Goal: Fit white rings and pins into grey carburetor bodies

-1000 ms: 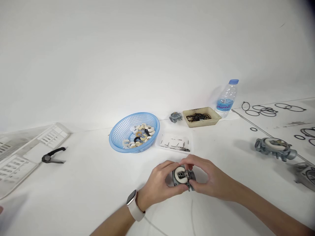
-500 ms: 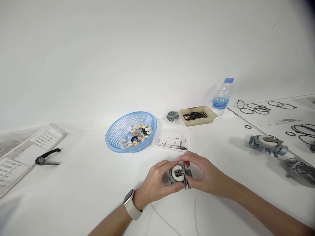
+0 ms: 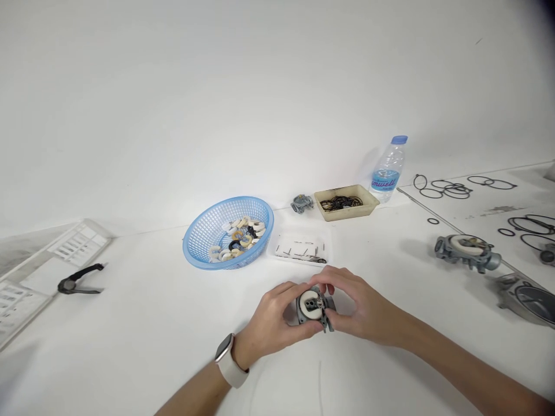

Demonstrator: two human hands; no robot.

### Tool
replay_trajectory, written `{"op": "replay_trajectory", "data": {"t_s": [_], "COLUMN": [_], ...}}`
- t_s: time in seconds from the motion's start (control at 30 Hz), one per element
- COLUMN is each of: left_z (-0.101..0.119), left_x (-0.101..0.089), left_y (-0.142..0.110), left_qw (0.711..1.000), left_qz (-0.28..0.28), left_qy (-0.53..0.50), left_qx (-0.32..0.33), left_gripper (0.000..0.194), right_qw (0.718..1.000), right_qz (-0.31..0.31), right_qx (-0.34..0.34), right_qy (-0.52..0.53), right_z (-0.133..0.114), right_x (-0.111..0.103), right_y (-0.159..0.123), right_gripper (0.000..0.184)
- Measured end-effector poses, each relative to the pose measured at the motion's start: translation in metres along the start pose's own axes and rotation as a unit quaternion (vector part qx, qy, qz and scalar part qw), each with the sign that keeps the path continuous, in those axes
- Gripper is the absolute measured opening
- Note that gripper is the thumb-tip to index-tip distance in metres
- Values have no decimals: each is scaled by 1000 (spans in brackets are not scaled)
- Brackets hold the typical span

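Observation:
Both hands hold a small grey metal carburetor body (image 3: 313,307) just above the white table. My left hand (image 3: 271,323), with a white watch at the wrist, grips its left side. My right hand (image 3: 359,309) wraps the right side, thumb and fingers pinched at a small metal piece on its top. A white float ring sits in the body's open face. Beyond the hands lie a clear tray of thin metal pins (image 3: 301,250) and a blue basket (image 3: 203,234) of white, tan and black rings.
A tan tray of black O-rings (image 3: 344,202), a small grey carburetor (image 3: 302,203) and a water bottle (image 3: 387,169) stand at the back. Two more carburetor bodies (image 3: 466,251) (image 3: 526,297) and loose O-rings (image 3: 446,188) lie right. Black pliers (image 3: 78,280) and a white crate (image 3: 26,277) sit left.
The hands and the carburetor body have stayed together with small finger shifts on its top. The view has drifted a little, so everything sits slightly further left and up.

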State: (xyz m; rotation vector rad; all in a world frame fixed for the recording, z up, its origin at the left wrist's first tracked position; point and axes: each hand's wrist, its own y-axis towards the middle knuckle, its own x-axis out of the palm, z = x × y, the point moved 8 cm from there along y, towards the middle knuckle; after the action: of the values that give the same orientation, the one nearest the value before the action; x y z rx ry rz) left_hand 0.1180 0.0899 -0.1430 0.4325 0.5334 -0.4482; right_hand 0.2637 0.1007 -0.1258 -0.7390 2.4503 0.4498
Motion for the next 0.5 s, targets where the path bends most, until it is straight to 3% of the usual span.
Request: {"op": "replay_trajectory", "data": {"t_s": [0.5], "left_z": [0], "left_x": [0], "left_y": [0], "left_qw": [1000], "left_qz": [-2], "left_qy": [-2], "left_qx": [3], "left_gripper": [63], "right_qw": [1000], "right_qz": [13], "right_qx": [-12], "right_qy": [-4], "right_z": [-2], "right_x": [1], "right_y": [-1], "right_gripper": [45]}}
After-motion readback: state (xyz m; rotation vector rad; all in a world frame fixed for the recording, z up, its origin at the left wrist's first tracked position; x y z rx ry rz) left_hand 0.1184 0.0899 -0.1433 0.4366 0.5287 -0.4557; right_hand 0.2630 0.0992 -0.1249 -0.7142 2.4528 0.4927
